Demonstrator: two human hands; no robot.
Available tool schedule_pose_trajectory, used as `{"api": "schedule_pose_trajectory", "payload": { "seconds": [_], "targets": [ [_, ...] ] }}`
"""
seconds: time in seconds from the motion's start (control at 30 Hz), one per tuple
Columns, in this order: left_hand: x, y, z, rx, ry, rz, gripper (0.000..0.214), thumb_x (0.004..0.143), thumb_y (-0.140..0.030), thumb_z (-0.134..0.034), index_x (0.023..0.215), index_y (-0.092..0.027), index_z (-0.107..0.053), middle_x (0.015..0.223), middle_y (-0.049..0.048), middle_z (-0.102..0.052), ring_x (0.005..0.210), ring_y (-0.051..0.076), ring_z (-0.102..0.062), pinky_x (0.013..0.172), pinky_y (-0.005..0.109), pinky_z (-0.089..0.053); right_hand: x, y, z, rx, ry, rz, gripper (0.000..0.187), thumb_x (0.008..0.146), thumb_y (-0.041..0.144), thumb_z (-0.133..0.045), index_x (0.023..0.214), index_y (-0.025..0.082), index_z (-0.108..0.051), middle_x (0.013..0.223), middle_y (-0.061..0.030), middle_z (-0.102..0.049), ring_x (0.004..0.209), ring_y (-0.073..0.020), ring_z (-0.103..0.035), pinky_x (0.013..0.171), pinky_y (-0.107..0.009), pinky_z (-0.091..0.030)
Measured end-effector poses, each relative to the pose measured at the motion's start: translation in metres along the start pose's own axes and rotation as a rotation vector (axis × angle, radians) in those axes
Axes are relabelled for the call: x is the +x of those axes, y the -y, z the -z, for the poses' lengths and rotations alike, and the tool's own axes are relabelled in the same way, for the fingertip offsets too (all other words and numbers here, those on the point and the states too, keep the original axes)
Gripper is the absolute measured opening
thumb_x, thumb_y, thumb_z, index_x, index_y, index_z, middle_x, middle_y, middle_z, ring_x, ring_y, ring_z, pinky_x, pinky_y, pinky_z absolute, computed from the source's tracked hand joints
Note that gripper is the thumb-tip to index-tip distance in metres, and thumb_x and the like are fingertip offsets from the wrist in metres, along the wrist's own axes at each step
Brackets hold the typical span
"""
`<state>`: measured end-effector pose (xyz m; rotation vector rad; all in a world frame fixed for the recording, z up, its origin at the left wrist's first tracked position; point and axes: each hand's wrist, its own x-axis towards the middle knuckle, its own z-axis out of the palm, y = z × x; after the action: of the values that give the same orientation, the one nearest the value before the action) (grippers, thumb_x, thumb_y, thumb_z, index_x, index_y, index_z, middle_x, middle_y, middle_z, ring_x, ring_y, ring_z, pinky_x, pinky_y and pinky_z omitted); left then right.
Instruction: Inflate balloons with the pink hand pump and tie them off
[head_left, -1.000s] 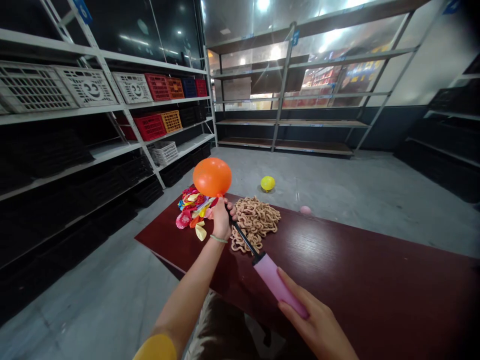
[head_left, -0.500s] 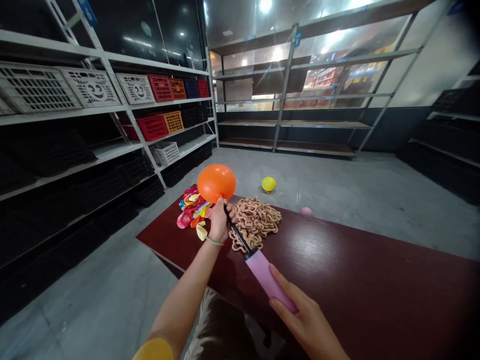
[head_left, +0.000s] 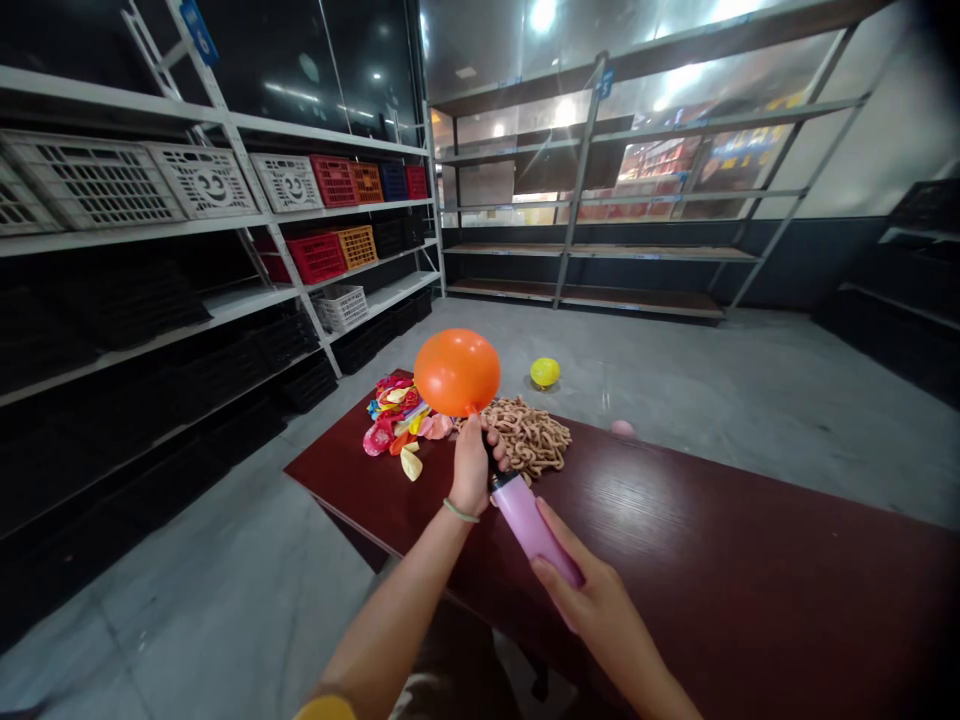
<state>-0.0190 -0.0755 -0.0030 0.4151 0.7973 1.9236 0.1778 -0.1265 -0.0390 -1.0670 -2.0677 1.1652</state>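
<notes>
Orange balloon (head_left: 457,372) glossy, inflated; pump (head_left: 529,522) pink w/ blk end.

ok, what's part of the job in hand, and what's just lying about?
In use:
orange balloon, held by the left hand
pink pump, in the right hand
likely the limp balloons on the table

Lying about:
yellow balloon on the floor
pale pink round thing past the table
crates
beige coils; role unclear

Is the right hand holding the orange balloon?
No, the right hand grips the pink pump, while the left hand holds the orange balloon.
</notes>
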Motion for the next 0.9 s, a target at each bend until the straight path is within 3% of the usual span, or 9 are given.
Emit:
{"api": "schedule_pose_trajectory", "payload": {
  "seconds": [0.17,0.4,0.57,0.73,0.9],
  "targets": [
    [0.017,-0.017,0.004,0.024,0.015,-0.034,0.032,0.09,-0.048,-0.06,0.082,-0.021,-0.044,0.062,-0.0062,-0.039,0.042,0.006,-0.036,0.036,0.017,-0.03,-0.006,-0.003,0.002,-0.101,-0.002,0.052,0.059,0.093,0.041,-0.055,0.15,0.033,-0.04,0.143,-0.0026,-0.057,0.129,-0.0242,-0.057,0.105,-0.037,-0.048],
    [0.047,-0.057,0.018,-0.052,-0.053,-0.096,0.03,0.093,-0.041,-0.058,0.079,-0.021,-0.042,0.06,-0.0071,-0.034,0.04,0.005,-0.033,0.035,0.015,-0.025,-0.033,-0.02,0.02,-0.188,0.021,0.095,0.057,0.091,0.043,-0.059,0.146,0.036,-0.046,0.118,-0.001,-0.073,0.102,-0.0201,-0.071,0.087,-0.027,-0.057],
    [0.032,-0.035,0.012,-0.059,-0.063,-0.09,0.03,0.091,-0.043,-0.06,0.08,-0.021,-0.043,0.061,-0.0068,-0.036,0.041,0.005,-0.034,0.035,0.015,-0.025,-0.021,-0.012,0.013,-0.106,0.021,0.026,0.057,0.092,0.043,-0.057,0.147,0.032,-0.046,0.139,-0.0029,-0.061,0.127,-0.0253,-0.059,0.105,-0.038,-0.048],
    [0.008,0.0,0.006,-0.009,-0.019,-0.012,0.032,0.089,-0.047,-0.061,0.081,-0.021,-0.044,0.062,-0.0061,-0.039,0.043,0.006,-0.036,0.036,0.017,-0.029,0.002,0.003,-0.001,0.002,-0.02,0.003,0.057,0.091,0.041,-0.058,0.146,0.032,-0.046,0.141,-0.0002,-0.058,0.13,-0.0264,-0.056,0.107,-0.042,-0.047],
    [0.009,0.0,0.011,0.027,-0.011,0.021,0.035,0.087,-0.05,-0.062,0.081,-0.021,-0.043,0.062,-0.0063,-0.039,0.043,0.006,-0.037,0.036,0.017,-0.03,-0.007,-0.008,-0.003,-0.07,-0.007,0.01,0.058,0.091,0.039,-0.058,0.147,0.033,-0.044,0.143,-0.0013,-0.057,0.129,-0.0249,-0.056,0.106,-0.038,-0.047]
  ]
}}
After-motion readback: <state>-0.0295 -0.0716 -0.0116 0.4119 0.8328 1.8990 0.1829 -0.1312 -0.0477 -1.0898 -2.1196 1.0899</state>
